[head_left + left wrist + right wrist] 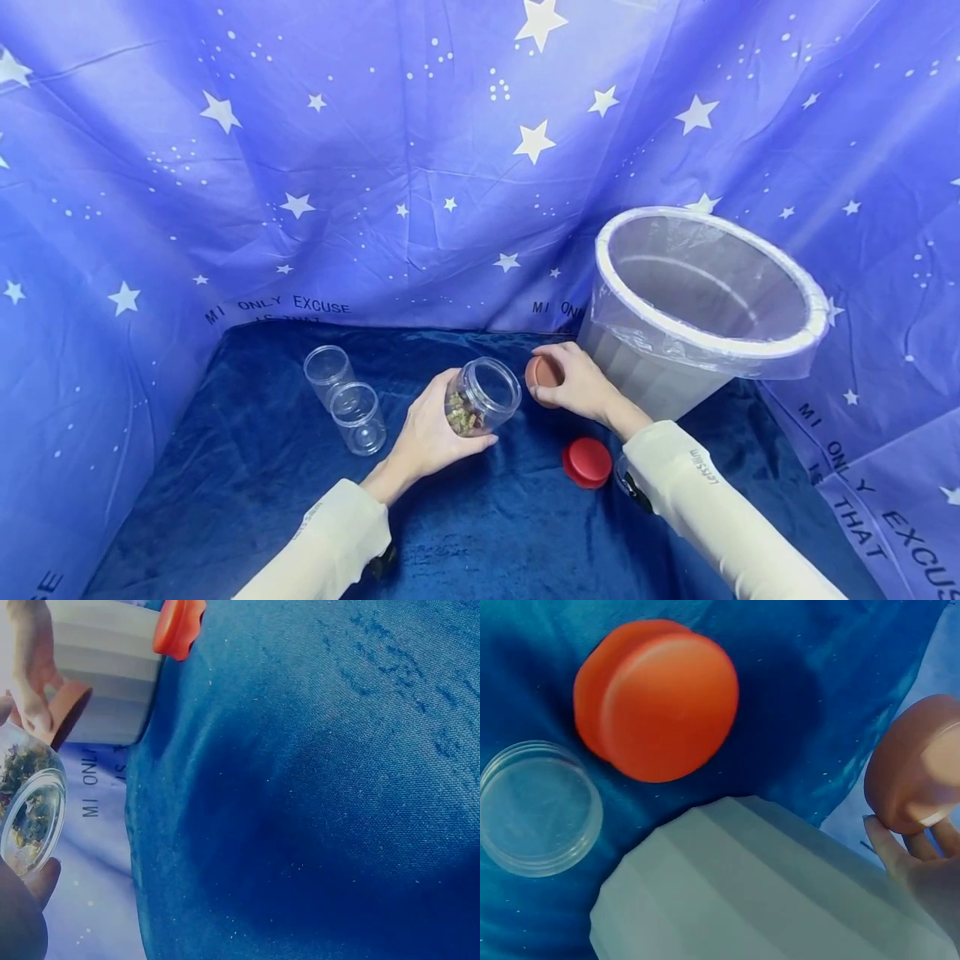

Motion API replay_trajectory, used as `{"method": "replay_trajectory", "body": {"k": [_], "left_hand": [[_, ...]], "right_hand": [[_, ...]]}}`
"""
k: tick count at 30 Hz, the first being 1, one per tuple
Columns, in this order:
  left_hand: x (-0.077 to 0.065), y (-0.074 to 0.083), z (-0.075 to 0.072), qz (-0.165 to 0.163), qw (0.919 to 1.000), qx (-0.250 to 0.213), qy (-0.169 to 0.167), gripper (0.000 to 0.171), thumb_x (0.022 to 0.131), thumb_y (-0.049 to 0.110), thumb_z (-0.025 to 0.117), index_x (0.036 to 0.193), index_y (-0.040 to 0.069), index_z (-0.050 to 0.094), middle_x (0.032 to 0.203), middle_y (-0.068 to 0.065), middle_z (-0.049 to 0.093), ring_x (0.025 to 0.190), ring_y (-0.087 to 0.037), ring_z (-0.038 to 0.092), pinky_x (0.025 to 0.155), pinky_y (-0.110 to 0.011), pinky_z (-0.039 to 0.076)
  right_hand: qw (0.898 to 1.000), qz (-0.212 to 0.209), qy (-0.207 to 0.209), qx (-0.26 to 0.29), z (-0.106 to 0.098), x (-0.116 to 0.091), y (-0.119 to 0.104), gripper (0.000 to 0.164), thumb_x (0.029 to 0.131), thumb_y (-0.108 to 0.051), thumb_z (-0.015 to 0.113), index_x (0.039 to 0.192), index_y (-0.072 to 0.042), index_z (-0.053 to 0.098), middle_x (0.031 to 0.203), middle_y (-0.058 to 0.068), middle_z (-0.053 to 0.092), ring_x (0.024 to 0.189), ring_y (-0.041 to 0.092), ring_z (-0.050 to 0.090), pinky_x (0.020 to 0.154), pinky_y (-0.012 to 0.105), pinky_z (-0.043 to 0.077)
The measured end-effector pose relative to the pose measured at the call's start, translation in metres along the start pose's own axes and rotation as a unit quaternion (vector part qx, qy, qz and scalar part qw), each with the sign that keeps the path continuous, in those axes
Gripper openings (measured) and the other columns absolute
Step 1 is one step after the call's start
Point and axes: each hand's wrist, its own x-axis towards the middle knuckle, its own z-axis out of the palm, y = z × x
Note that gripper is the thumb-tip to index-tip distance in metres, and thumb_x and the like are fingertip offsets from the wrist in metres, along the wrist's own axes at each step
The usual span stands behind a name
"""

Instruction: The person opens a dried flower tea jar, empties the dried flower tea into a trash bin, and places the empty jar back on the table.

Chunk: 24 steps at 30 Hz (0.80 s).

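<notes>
My left hand grips an uncovered clear jar, tilted a little to the right. Dried, leafy greenish-brown bits lie in its lower part. Just to the right of the jar, apart from it, my right hand holds a round brown lid by its edge. In the right wrist view the brown lid stands tilted between thumb and fingers. On the cloth below the right hand lies a red lid with a wavy edge. A round clear container sits beside it, mostly hidden by the sleeve in the head view.
Two clear jars stand close together left of the left hand. A tall pale bin with a clear liner rises behind the right hand. Dark blue cloth covers the surface, and a starry purple curtain surrounds it.
</notes>
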Motion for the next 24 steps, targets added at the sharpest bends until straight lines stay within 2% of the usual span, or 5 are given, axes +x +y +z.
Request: {"method": "replay_trajectory", "body": {"k": [5,13,19,24], "left_hand": [[0.001,0.001,0.002,0.0,1.0,0.0,0.005,0.096,0.057,0.049,0.09,0.138,0.019,0.047,0.128,-0.001,0.061,0.117,-0.021,0.061,0.097,-0.044,0.051],[0.001,0.004,0.006,0.0,1.0,-0.008,-0.005,0.096,0.057,0.048,0.091,0.137,0.019,0.048,0.127,-0.001,0.062,0.117,-0.021,0.061,0.098,-0.045,0.051],[0.0,0.003,0.006,0.0,0.9999,-0.011,0.001,0.096,0.058,0.048,0.09,0.138,0.02,0.047,0.128,-0.001,0.061,0.116,-0.021,0.061,0.097,-0.046,0.051],[0.0,0.003,0.006,-0.002,0.9999,-0.016,-0.006,0.097,0.058,0.047,0.09,0.14,0.02,0.046,0.13,-0.001,0.06,0.119,-0.022,0.06,0.098,-0.047,0.05]], "right_hand": [[1.0,-0.008,0.014,-0.027,0.007,-0.001,0.006,0.061,0.077,-0.032,0.076,0.132,-0.009,0.059,0.127,0.02,0.057,0.111,0.037,0.055,0.089,0.051,0.05],[0.997,0.002,0.002,-0.08,0.022,-0.009,0.012,0.063,0.078,-0.037,0.076,0.133,-0.014,0.058,0.131,0.02,0.053,0.117,0.04,0.054,0.087,0.057,0.052],[0.996,0.011,-0.014,-0.092,0.039,-0.016,0.018,0.065,0.081,-0.038,0.076,0.137,-0.014,0.055,0.133,0.02,0.051,0.12,0.04,0.051,0.089,0.059,0.051],[0.995,0.017,-0.022,-0.094,0.054,-0.022,0.021,0.066,0.084,-0.039,0.074,0.14,-0.014,0.052,0.135,0.02,0.05,0.122,0.039,0.05,0.091,0.059,0.051]]}}
